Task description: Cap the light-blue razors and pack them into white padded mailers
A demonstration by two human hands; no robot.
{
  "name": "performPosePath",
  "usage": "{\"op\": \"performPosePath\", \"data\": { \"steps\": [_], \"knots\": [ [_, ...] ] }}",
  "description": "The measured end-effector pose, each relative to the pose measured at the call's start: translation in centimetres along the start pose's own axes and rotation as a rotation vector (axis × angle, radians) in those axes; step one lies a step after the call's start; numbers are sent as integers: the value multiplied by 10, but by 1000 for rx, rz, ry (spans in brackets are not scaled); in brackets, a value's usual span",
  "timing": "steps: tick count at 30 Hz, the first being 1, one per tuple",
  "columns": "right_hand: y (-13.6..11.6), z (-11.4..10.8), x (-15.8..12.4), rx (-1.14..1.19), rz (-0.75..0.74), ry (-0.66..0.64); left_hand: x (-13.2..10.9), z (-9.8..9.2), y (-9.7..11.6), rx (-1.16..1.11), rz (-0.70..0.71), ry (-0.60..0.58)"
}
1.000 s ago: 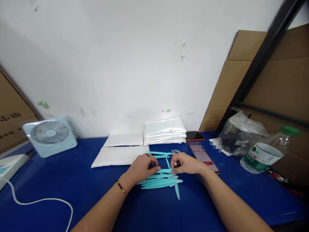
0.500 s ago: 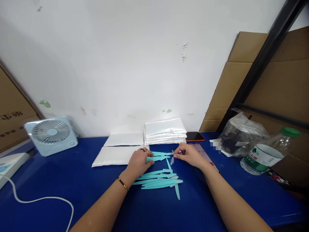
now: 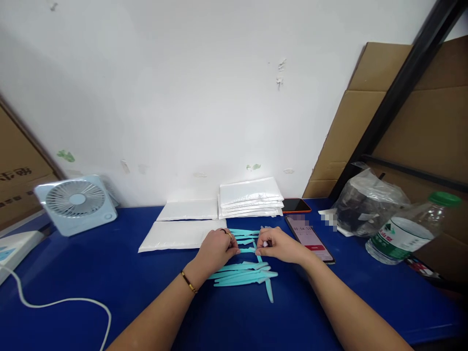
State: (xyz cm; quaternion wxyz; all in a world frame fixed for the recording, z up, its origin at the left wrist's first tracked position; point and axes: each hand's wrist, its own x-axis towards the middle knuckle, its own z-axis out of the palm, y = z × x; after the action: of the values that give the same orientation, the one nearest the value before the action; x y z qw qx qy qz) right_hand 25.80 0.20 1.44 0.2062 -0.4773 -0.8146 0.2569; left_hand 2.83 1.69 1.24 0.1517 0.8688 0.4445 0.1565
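My left hand (image 3: 218, 246) pinches the handle end of a turquoise eyebrow razor (image 3: 247, 250). At the razor's other end, the fingertips of my right hand (image 3: 277, 244) are closed on it. A small whitish piece, perhaps a clear cap, shows among the right fingers. Just beyond both hands lie several more turquoise razors (image 3: 244, 233), partly covered by the fingers. Closer to me is a row of similar razors (image 3: 241, 279), with one lying crosswise (image 3: 269, 291) under their right ends. White padded envelopes (image 3: 183, 234) lie behind my left hand.
A stack of white padded envelopes (image 3: 250, 197) stands by the wall. Right of it are a dark phone (image 3: 296, 205) and a phone with a timer (image 3: 310, 239). Farther right stand a bagged container (image 3: 365, 200) and a water bottle (image 3: 398, 239). A fan (image 3: 75, 202) and white cable (image 3: 66, 300) are left.
Both hands have come nearer to me, from the far razors to one razor of the near row, which they now hold. The right hand has also moved slightly left, uncovering the timer phone.
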Motion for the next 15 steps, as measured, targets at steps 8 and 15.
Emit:
{"op": "performPosePath", "data": {
  "steps": [8, 15],
  "knots": [
    [26, -12, 1, 14, 146, 163, 7, -4, -10, 81, -100, 127],
    [7, -9, -8, 27, 19, -119, -12, -8, -1, -62, 57, -159]
  ]
}}
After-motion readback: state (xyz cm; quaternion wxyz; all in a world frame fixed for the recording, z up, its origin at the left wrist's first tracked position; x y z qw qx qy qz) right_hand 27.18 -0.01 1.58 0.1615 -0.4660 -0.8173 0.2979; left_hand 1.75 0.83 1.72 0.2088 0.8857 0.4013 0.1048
